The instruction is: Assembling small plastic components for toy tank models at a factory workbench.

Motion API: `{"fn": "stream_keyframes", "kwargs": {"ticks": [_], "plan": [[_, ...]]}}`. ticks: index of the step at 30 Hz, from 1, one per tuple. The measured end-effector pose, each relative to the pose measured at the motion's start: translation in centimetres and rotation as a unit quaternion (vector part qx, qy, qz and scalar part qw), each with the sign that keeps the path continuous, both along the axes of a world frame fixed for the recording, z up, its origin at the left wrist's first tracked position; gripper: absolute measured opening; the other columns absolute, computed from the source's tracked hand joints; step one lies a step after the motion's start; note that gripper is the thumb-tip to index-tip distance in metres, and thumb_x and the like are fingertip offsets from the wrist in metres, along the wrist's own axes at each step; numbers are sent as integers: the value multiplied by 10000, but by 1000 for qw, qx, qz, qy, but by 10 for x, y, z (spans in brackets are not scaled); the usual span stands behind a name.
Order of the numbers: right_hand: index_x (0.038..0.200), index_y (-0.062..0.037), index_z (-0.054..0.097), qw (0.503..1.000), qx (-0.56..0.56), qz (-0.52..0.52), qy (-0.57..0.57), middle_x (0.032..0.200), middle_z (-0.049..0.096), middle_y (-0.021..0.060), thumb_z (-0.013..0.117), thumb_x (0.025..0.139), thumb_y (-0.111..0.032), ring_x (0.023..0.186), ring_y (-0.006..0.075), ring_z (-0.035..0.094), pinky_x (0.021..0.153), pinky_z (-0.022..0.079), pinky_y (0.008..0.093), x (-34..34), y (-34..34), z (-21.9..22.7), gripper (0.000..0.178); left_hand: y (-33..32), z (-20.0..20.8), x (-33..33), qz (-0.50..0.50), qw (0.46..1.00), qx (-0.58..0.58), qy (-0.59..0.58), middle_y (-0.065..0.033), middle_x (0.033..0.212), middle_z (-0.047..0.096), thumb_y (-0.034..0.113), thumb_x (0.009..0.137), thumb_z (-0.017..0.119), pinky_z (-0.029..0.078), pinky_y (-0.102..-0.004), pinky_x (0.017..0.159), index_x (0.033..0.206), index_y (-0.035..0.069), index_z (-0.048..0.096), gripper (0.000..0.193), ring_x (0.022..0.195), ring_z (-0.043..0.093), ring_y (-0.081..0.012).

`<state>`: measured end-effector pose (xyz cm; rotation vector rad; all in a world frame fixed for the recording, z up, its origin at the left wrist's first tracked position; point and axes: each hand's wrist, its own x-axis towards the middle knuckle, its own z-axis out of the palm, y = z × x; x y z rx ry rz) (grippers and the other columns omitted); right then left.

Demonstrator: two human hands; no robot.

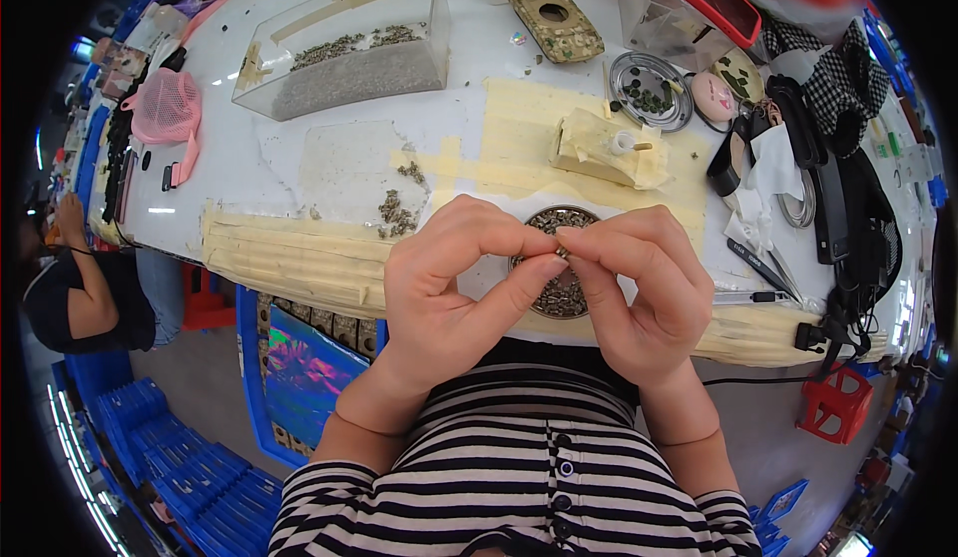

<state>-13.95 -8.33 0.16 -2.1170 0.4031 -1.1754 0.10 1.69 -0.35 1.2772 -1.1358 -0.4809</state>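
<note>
My left hand (449, 287) and my right hand (654, 292) meet fingertip to fingertip over a round dish (559, 305) full of tiny brownish parts. Both are closed in a pinch, thumb against forefinger. A tiny brownish piece (562, 252) shows between the fingertips, too small to name. Fingers hide much of the dish. Just beyond stands a block wrapped in cream tape (599, 150), with a small white ring-shaped piece (623, 142) on top. Loose small parts (396, 216) lie in a heap left of my hands.
At the back are a see-through box (364, 78) of small parts, a camouflage model tank hull (555, 20) and a round dish of dark green pieces (671, 108). Tweezers (783, 274) and a knife (755, 262) lie right. Another person (90, 292) sits far left.
</note>
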Motion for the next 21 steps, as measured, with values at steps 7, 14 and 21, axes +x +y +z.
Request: {"fn": "stream_keyframes", "kwargs": {"ticks": [7,14,21], "plan": [[988,-48,745,1000,-28,0,1,822,662,51,776,695,45,719,189,602,597,468,281,1,-2,-2,309,-1,1,0,0,1000,1,-5,-82,798,682,-27,783,729,463,-285,696,893,-1,712,115,743,610,-179],[992,-50,747,1000,-20,-4,1,822,650,50,772,693,42,714,191,590,601,457,286,1,0,-2,315,-3,0,2,-13,1000,1,-6,-90,803,678,-38,797,702,467,-286,694,894,-11,707,101,738,611,-181],[945,-31,725,1000,3,-11,8,811,633,65,744,715,57,714,208,581,601,451,293,0,1,0,247,-2,1,2,-37,999,13,24,-90,808,675,-28,812,697,466,-284,706,890,-15,701,80,757,609,-178]]}}
